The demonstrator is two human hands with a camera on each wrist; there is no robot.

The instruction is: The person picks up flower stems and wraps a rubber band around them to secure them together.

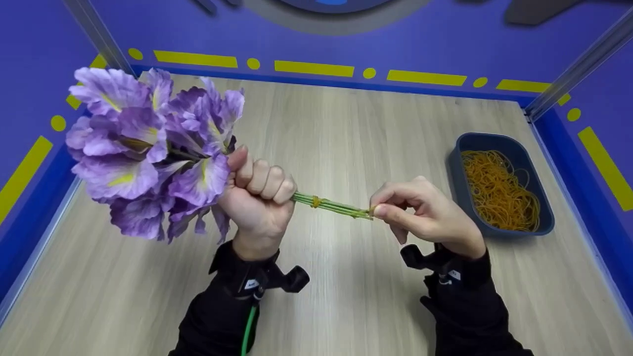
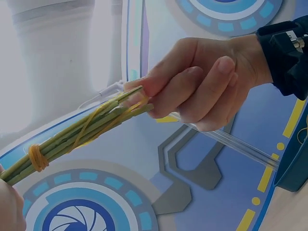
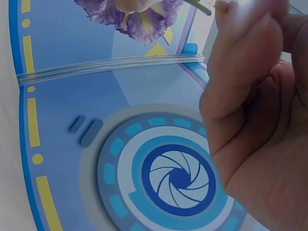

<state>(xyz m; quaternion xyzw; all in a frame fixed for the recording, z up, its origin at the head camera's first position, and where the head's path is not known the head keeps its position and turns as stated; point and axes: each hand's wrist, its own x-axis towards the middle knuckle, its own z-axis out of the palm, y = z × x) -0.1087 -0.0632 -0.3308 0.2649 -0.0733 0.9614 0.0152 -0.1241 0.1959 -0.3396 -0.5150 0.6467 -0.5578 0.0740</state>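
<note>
A bunch of purple artificial irises (image 1: pixel 123 148) fills the left of the head view, blooms facing left. My left hand (image 1: pixel 262 190) is wrapped around its green stems (image 1: pixel 341 208) just below the flowers. One yellow rubber band (image 1: pixel 315 201) is wound in several turns around the stems. Another rubber band (image 2: pixel 83 130) runs slantwise along them toward the cut ends in the left wrist view. At those ends, the thumb and forefinger of my right hand (image 1: pixel 428 212) pinch this band. In the right wrist view, my right hand (image 3: pixel 260 106) covers most of the stem tips.
A dark blue tub (image 1: pixel 546 228) with a tangle of yellow rubber bands (image 1: pixel 499 193) stands on the wooden tabletop (image 1: pixel 341 296), right of my right hand. Blue panels (image 1: pixel 316 44) with yellow markings enclose the table's back and sides.
</note>
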